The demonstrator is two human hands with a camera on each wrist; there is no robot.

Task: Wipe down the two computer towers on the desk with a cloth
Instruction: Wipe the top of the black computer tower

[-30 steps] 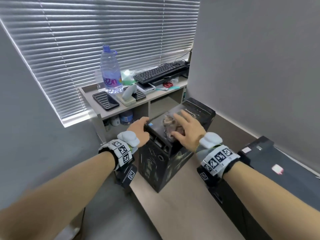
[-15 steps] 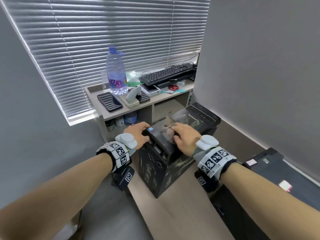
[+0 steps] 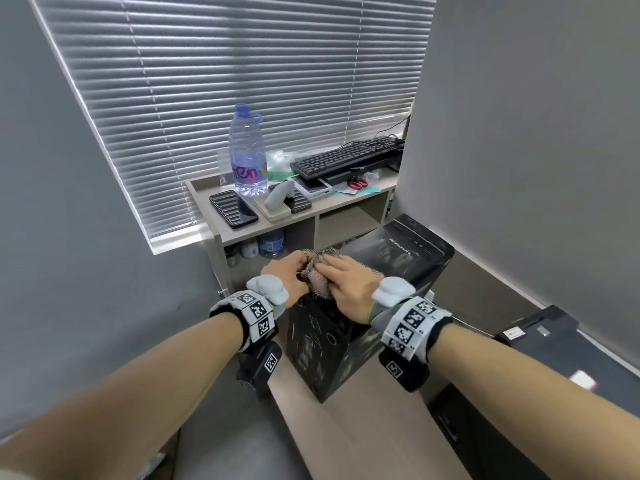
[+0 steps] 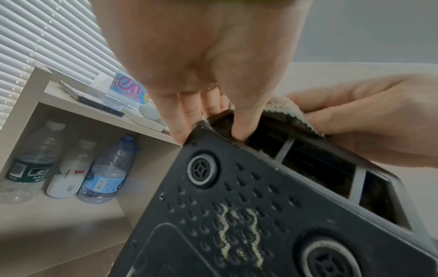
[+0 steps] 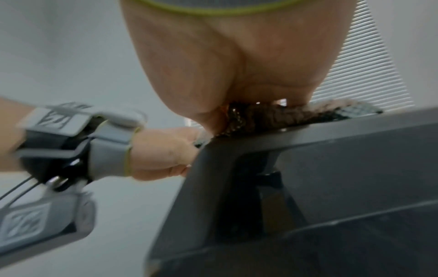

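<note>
- Two towers on the desk (image 3: 363,420): the black tower (image 3: 398,258) I am working on stands near the desk's far end; the second tower (image 3: 554,344) lies to my right, well apart from both hands.
- My right hand (image 3: 349,284) lies palm down on the cloth (image 3: 320,278), fingers straight and close together, pressing it flat against the top of the black tower at its near edge.
- Cloth: knitted, pinkish-grey, bunched under my palm; its mesh edge sticks out past my fingertips. In the right wrist view it is sandwiched between my palm and the tower's top panel.
- My left hand (image 3: 287,277) grips the near left corner of the same tower. In the left wrist view the fingers are curled over the top edge and the thumb is hooked into an opening of the front frame.
- Behind: low shelf (image 3: 346,207) carrying a water bottle (image 3: 247,155) and a keyboard (image 3: 346,157).
</note>
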